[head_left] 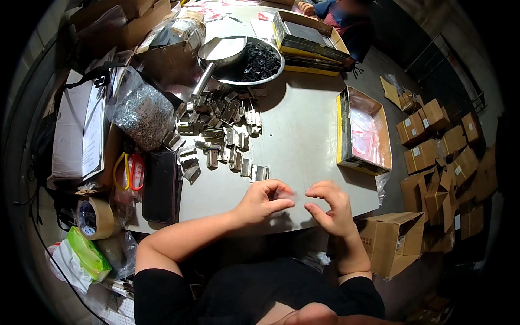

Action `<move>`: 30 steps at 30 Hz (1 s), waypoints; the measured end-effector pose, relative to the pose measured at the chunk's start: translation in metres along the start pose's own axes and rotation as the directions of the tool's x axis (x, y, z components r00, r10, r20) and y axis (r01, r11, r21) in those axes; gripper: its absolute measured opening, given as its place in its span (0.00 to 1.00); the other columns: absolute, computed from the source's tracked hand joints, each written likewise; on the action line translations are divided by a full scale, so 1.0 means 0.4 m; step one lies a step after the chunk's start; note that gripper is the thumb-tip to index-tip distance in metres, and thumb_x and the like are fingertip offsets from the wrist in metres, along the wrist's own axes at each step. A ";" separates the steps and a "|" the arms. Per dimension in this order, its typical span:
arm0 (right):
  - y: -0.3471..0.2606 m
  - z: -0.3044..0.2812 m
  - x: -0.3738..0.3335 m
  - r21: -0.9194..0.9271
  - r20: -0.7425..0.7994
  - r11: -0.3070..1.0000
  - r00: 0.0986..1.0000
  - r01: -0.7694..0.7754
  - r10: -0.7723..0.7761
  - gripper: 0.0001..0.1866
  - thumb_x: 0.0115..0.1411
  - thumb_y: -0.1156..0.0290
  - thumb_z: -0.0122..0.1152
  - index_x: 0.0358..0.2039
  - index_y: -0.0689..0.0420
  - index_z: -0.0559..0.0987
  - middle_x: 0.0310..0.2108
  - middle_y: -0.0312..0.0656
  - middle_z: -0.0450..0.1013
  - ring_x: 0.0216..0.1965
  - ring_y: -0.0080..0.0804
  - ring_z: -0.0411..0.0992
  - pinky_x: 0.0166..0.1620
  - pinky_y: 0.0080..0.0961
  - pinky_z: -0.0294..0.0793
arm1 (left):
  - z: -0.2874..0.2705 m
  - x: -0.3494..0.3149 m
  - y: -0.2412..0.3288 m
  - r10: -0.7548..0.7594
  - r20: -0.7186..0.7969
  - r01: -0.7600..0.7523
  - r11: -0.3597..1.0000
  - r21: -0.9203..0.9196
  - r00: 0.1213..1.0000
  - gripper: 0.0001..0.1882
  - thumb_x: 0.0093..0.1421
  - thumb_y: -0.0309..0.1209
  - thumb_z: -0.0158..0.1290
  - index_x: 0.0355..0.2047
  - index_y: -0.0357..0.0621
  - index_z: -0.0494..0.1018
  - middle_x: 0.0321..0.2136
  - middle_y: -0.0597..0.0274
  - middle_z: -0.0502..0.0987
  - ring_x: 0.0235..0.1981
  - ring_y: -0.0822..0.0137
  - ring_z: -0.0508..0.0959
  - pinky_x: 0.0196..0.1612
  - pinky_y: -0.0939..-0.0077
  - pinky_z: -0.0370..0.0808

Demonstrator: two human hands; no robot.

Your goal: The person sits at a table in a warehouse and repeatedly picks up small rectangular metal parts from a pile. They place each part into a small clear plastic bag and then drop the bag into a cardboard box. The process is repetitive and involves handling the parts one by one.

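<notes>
Near the table's front edge, my left hand [265, 201] curls its thumb and fingers around a small clear plastic bag [283, 195], blurred and partly hidden by the fingers. Just to the right, my right hand [330, 208] has its thumb and fingers apart with nothing seen between them. Closest beyond my left hand are small silvery metal hinge-like brackets [253, 170], the end of a loose pile. To the far right of the hands stands an open box [385, 142] holding clear bags with red printing.
A metal bowl [276, 74] of black parts with a scoop [223, 50] stands at the back. On the left are a bag of screws [142, 111], scissors [129, 172], a black case [160, 187] and tape [93, 218]. Cartons [398, 244] sit right; a person [349, 27] is opposite.
</notes>
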State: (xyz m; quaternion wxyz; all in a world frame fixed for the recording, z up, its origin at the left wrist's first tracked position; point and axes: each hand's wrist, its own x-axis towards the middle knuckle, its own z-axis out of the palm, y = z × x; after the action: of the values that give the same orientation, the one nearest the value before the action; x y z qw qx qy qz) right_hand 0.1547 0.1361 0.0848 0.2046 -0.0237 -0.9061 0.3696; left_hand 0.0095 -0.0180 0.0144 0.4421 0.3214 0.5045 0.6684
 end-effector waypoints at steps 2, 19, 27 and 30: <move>-0.020 0.001 0.008 -0.011 0.030 0.998 0.998 0.056 -0.056 0.13 0.49 0.76 0.67 0.37 0.60 0.78 0.36 0.46 0.75 0.37 0.44 0.73 0.42 0.32 0.73 | 0.009 0.010 -0.012 0.024 -0.037 -0.025 0.999 -0.032 0.999 0.07 0.56 0.25 0.61 0.33 0.35 0.77 0.30 0.65 0.77 0.31 0.78 0.75 0.33 0.83 0.72; -0.059 0.017 0.032 -0.121 0.610 0.978 0.789 0.172 -0.064 0.15 0.53 0.60 0.65 0.37 0.54 0.80 0.51 0.46 0.68 0.47 0.49 0.65 0.50 0.40 0.69 | 0.014 -0.022 -0.027 0.365 0.238 -0.429 0.645 0.632 0.900 0.26 0.47 0.30 0.64 0.46 0.39 0.70 0.43 0.50 0.74 0.45 0.52 0.74 0.46 0.64 0.73; 0.069 0.098 0.251 0.044 0.438 0.991 0.889 0.125 -0.132 0.07 0.53 0.76 0.63 0.34 0.57 0.80 0.35 0.42 0.75 0.40 0.42 0.73 0.43 0.33 0.72 | 0.015 -0.015 -0.008 -0.054 0.575 -0.061 0.982 0.179 0.816 0.25 0.51 0.32 0.66 0.47 0.40 0.70 0.28 0.65 0.74 0.30 0.74 0.74 0.35 0.78 0.73; 0.116 0.151 0.272 0.071 0.546 0.984 0.819 0.166 -0.177 0.10 0.50 0.78 0.66 0.35 0.58 0.80 0.39 0.42 0.72 0.40 0.40 0.72 0.42 0.29 0.73 | 0.008 -0.010 0.016 -0.071 0.548 -0.070 0.970 0.232 0.834 0.25 0.49 0.33 0.66 0.46 0.40 0.71 0.30 0.62 0.76 0.33 0.69 0.75 0.38 0.74 0.73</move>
State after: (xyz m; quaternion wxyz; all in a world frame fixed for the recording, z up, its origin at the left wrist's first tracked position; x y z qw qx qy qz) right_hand 0.0266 0.1511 0.0527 -0.0315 0.1672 -0.9212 0.3498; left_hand 0.0123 -0.0210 0.0217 0.5264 0.5517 0.4332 0.4806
